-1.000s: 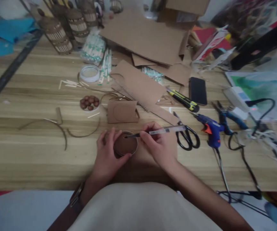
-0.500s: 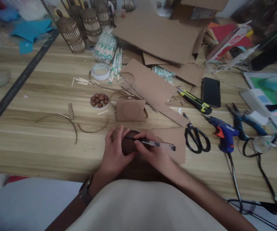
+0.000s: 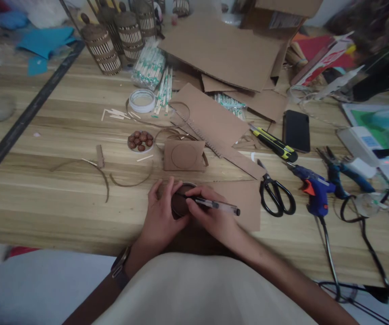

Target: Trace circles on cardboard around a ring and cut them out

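My left hand [image 3: 162, 214] curls round the left side of a thin-rimmed ring [image 3: 188, 184] near the table's front edge, thumb below and fingers above. Brown cardboard shows inside the ring. A pen [image 3: 215, 204] with a clear barrel is pinched in my right hand [image 3: 211, 216], its tip within the ring. That tip is dark and hard to make out. Just beyond lies a folded cardboard piece [image 3: 184, 155] with a circle drawn on it. A flat cardboard sheet [image 3: 243, 198] lies right of my hands.
Black scissors [image 3: 275, 194], a blue glue gun [image 3: 312, 185], a yellow utility knife [image 3: 274, 143], pliers [image 3: 338, 174] and a phone [image 3: 296, 131] lie to the right. Ahead are a dish of brown balls [image 3: 141, 141], a tape roll [image 3: 142, 100] and stacked cardboard [image 3: 221, 52].
My right hand and the pen have shifted slightly left, and the pen's back end sits a little lower. My left hand keeps its place on the ring.
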Available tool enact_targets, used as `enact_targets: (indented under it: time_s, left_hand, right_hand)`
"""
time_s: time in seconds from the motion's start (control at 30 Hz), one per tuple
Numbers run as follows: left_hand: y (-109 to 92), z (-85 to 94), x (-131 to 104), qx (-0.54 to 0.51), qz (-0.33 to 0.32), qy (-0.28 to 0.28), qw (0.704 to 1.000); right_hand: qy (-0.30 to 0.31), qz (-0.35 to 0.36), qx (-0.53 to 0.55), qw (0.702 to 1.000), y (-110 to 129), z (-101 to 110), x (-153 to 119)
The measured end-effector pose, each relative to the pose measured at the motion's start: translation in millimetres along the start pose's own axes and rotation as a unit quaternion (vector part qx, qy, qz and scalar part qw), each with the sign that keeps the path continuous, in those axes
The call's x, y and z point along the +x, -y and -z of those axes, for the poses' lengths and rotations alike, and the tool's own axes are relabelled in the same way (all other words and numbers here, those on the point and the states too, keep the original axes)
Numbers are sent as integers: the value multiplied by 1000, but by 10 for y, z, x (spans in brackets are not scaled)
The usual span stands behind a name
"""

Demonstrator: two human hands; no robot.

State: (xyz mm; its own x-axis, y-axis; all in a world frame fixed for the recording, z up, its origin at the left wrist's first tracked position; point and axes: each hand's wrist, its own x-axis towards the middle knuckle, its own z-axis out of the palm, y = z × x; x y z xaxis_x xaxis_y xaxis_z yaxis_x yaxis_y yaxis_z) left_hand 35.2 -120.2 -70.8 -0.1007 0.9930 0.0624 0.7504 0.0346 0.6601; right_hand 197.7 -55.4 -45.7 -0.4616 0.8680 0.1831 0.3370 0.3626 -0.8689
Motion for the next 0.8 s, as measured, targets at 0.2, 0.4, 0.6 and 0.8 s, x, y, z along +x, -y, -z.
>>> enact_targets:
  time_s: [0.2, 0.4, 0.6, 0.8]
  left_hand:
    - [0, -13, -3, 1, -3, -11, 1000]
    - [1, -6, -3, 4, -5, -6, 1000]
    - [8, 4, -2, 3, -14, -5, 1000]
    - [24, -6, -2, 0, -9, -5, 1000]
  right_hand:
    - [23, 0, -16, 1000, 20, 28, -6]
    - [7, -4, -14, 1000, 3, 18, -4]
    - [14, 10, -20, 1000, 20, -4, 10]
    - [26, 28, -16, 999, 89, 17, -18]
